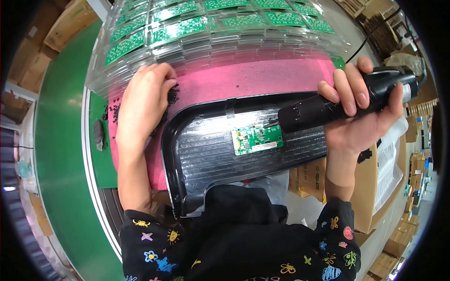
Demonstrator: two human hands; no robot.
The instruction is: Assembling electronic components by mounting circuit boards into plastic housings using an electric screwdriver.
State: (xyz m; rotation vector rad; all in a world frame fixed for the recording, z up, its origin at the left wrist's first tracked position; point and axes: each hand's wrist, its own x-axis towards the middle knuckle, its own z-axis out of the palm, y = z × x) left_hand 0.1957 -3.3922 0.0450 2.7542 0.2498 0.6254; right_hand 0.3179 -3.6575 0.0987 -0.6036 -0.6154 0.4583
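Note:
My right hand [358,117] is wrapped round a thick black electric screwdriver [302,114] with a cord at its rear end. The tool lies nearly level, its tip over the upper right part of a small green circuit board [257,140]. That board rests inside a large black curved plastic housing [201,161]. At the left, my left hand [146,96] is closed, thumb and fingertips together beside a pile of tiny black screws [173,95]. Whatever lies between those fingertips is too small to make out. Part of the pile is hidden behind the hand.
Stacked clear plastic trays [187,42] of green circuit boards stand along the far side. A pink mat [262,75] lies under the housing. Loose screws and a dark lump [98,133] are at the mat's left. An open cardboard box [368,189] stands at the right.

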